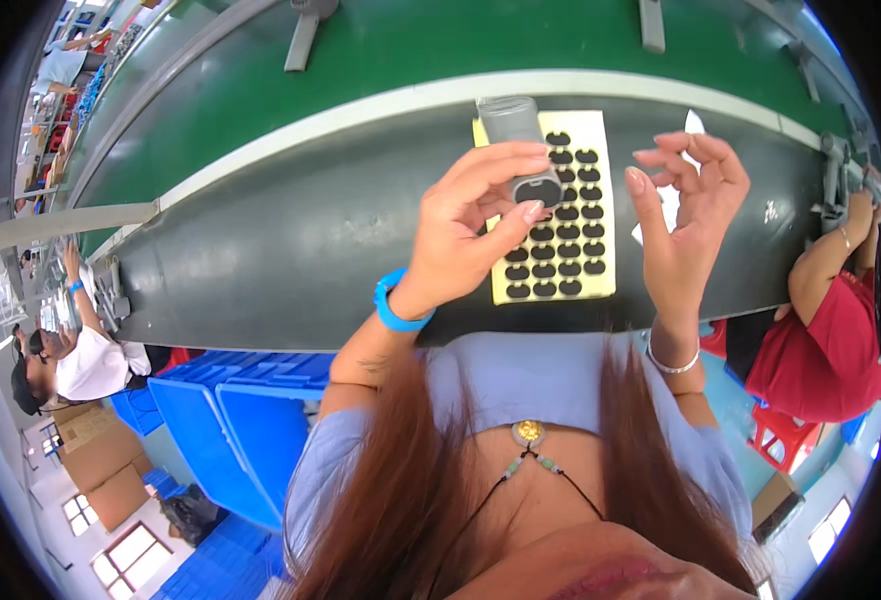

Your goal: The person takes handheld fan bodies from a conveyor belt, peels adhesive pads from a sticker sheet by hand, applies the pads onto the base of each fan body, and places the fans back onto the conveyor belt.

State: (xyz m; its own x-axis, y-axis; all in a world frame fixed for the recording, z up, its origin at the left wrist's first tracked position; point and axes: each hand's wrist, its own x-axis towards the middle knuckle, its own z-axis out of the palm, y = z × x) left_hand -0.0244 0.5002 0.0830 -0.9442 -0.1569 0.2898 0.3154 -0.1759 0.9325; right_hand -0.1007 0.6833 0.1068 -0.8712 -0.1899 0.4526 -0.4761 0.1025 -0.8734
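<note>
My left hand [465,215], with a blue band at the wrist, grips a grey tube-like plastic housing [510,120] between thumb and fingers. The near end of the housing faces me and shows a dark oval [537,193]. Beneath it lies a pale yellow sheet [592,128] carrying rows of black oval pads [569,250]; the housing and my fingers cover part of its left side. To the right of the sheet, my right hand [695,215] is raised with fingers bent and apart, and nothing shows in it. A white piece of paper [693,123] is partly hidden behind that hand.
The dark work surface [310,225] borders a white rail [290,136], with a green surface [460,45] beyond. Blue plastic bins [260,430] stand below left. A person in red [820,350] sits at the right, another in white [95,365] at the far left.
</note>
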